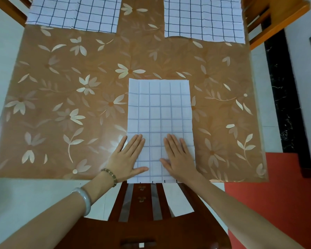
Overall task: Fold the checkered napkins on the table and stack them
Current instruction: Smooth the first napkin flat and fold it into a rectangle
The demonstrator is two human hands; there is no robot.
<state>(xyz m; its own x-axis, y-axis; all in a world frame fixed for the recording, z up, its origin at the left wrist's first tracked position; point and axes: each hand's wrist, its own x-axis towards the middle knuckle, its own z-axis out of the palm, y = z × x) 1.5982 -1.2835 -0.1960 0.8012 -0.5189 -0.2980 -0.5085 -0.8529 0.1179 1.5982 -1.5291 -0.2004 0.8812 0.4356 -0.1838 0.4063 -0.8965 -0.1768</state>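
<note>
Checkered napkin (160, 108) in front of me lies at the middle of the near edge of the tabletop (70, 97), with its long side pointing away from me and its near end reaching that edge. It is a narrow rectangle, and at its far end I can see thin layers, so I judge that it is already folded at least once.

Both my hands lie flat on its near part. My left hand (128, 157) rests on the left side, with part of it over the napkin's left border, and my right hand (178, 157) rests on the right side. The fingers (136, 144) are straight and released; they press the cloth down and grasp nothing.

Two more napkins lie spread at the far edge, one at the far left corner (74, 13) and one at the far right corner (203, 17), well apart from the one under my hands. They look not yet folded.

I think the step in hand is to smooth and flatten the fold. The next move probably calls for pinching the two near corners and carrying them to the far end, edge on edge, to make the napkin shorter. The cloth is thin and limp, so the layers may slide if I lift carelessly.
</note>
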